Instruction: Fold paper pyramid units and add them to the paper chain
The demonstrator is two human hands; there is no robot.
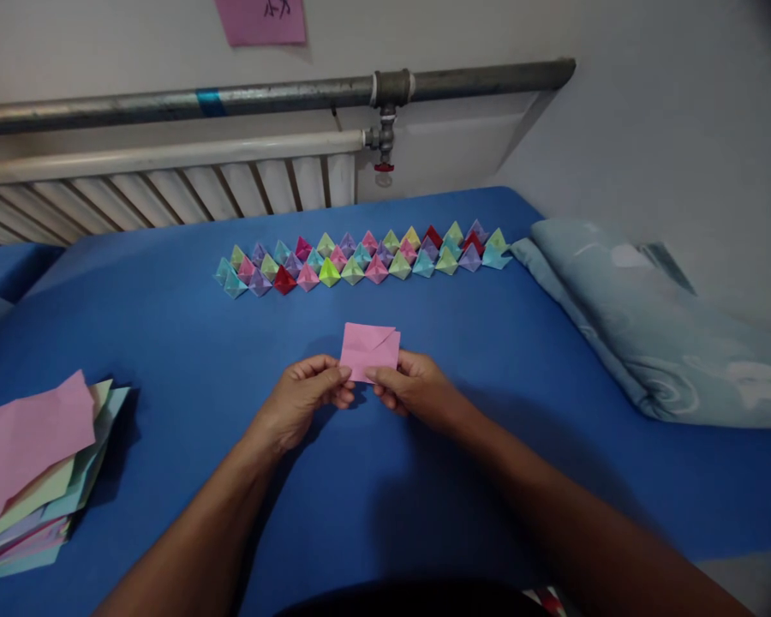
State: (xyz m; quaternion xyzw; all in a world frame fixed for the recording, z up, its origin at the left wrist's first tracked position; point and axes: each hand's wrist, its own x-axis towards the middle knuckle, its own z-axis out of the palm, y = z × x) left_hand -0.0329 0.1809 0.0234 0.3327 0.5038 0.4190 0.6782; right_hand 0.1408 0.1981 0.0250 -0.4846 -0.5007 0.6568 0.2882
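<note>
Spanning the gap between the left hand (305,394) and the right hand (419,387), the folded pink paper (365,346) extends forward from both thumbs; it looks roughly square, with no clear long axis, a flap edge slanting at its upper right; the left pinches its lower left corner, the right its lower right part, so neither hand is nearer; beneath spreads the blue surface (193,360); beyond stand rows of small folded papers (329,272); coloured sheets (32,446) lie far left, a pale blue blanket (642,317) right.

Paper figures (353,272) lie behind the paper square (363,344), a sheet stack (35,450) left, a blanket (648,334) right.
</note>
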